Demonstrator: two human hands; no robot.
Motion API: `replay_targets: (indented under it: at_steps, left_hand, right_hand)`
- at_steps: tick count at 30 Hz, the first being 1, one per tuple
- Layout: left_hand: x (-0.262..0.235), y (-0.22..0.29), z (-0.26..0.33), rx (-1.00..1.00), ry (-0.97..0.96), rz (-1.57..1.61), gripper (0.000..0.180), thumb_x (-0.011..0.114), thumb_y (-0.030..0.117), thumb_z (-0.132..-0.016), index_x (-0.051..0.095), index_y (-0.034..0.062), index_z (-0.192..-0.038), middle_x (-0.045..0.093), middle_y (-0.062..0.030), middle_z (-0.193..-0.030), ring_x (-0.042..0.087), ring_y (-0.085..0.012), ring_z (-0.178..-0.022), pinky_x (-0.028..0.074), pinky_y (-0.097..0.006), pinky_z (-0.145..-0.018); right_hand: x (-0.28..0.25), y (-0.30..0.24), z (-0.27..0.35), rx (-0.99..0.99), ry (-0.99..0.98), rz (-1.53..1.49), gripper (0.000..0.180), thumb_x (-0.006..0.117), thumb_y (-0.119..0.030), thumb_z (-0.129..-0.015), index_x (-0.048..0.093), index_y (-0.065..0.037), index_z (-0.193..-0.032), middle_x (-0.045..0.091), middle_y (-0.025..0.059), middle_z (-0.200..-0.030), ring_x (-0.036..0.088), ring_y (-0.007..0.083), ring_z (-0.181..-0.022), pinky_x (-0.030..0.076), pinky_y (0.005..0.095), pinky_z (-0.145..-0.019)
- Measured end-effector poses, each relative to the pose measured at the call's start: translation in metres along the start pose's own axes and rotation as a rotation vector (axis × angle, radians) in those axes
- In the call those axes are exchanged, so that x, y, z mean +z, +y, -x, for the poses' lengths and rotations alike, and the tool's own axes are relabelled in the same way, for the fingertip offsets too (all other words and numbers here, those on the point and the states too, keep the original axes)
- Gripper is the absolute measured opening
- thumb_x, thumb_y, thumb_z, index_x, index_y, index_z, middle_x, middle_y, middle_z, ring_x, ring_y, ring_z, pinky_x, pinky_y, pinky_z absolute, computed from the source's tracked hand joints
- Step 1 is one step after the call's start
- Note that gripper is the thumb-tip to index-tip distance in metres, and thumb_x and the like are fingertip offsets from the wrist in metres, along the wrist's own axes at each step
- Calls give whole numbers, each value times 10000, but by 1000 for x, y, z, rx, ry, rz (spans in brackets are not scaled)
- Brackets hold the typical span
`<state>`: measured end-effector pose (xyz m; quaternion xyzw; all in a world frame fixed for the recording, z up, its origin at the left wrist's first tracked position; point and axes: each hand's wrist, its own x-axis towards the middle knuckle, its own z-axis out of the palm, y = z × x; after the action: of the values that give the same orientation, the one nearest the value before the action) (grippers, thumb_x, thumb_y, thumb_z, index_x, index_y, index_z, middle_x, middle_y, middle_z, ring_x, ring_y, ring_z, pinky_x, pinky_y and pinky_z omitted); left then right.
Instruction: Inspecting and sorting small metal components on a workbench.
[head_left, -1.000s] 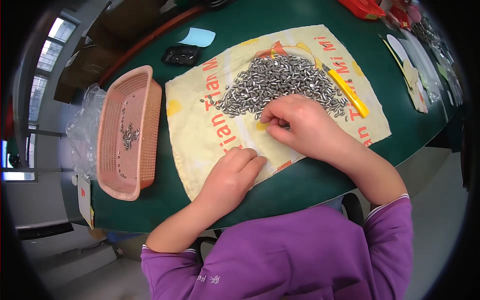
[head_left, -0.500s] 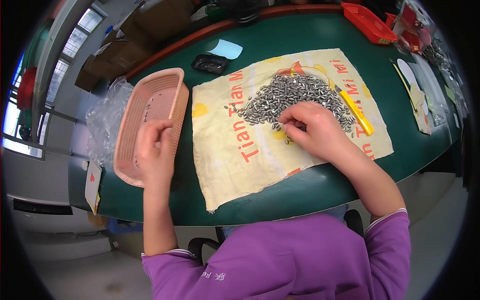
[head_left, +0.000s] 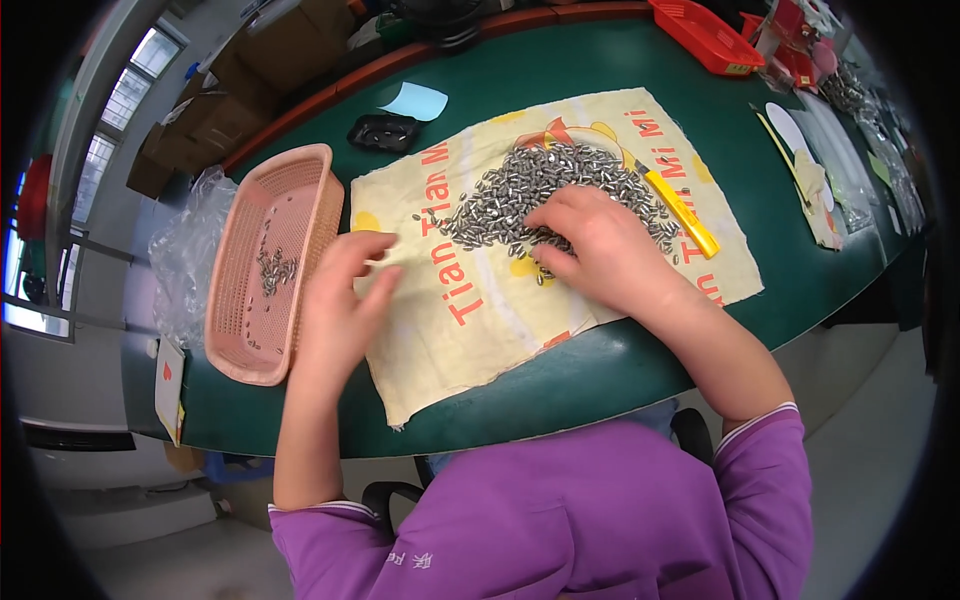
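A heap of small, silver, bullet-shaped metal pieces lies on a cream cloth with red lettering. At its near edge, my right hand is palm down, thumb and forefinger apart with pieces showing between them. Its palm and other fingertips are hidden. My left hand hovers between the cloth and a pink plastic basket, fingers spread and nothing seen in them. Inside the basket is a small cluster of the same pieces, with a few scattered along its floor.
On the cloth right of the heap rests a yellow utility knife. A black pouch-like thing and a pale blue paper are behind. Clear plastic bags lie left of the basket. A red tray stands far right.
My left hand has moved right from over the basket, and its fingers have spread, uncovering the cluster of pieces. My right hand stays at the heap, its thumb and forefinger further apart.
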<state>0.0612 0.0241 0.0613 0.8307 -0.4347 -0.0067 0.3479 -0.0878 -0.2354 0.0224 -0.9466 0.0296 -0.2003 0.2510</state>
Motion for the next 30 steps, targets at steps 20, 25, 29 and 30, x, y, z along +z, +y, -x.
replay_targets:
  at_steps: [20, 25, 29, 30]
  left_hand:
    - [64, 16, 20, 184, -184, -5, 522, 815, 34, -782, 617, 48, -1265, 581, -112, -1184, 567, -261, -1138, 529, -343, -869]
    - [72, 11, 19, 147, -255, 98, 414, 825, 32, -759, 649, 51, -1133, 577, -98, -1152, 550, -269, -1087, 514, -332, -819]
    - [71, 0, 27, 246, -226, 118, 365, 825, 24, -749, 650, 55, -1068, 568, -101, -1183, 537, -278, -1094, 514, -330, -802]
    - [70, 1, 28, 241, -227, 126, 365, 825, 24, -749, 650, 55, -1068, 568, -101, -1183, 537, -278, -1094, 514, -330, -802]
  right_hand:
    - [8, -17, 11, -139, -183, -62, 215, 763, -101, -779, 715, -83, -987, 652, 73, -952, 627, 292, -970, 514, 421, -856]
    - [16, -19, 14, -186, -183, -130, 205, 770, -90, -771, 715, -84, -968, 650, 72, -909, 633, 291, -942, 521, 417, -826]
    - [12, -20, 12, -168, -228, -152, 192, 753, -92, -775, 717, -83, -963, 647, 75, -919, 630, 296, -947, 524, 426, -834]
    - [11, -20, 11, -150, -228, -159, 189, 737, -99, -780, 716, -81, -967, 646, 78, -934, 625, 302, -960, 522, 435, -850]
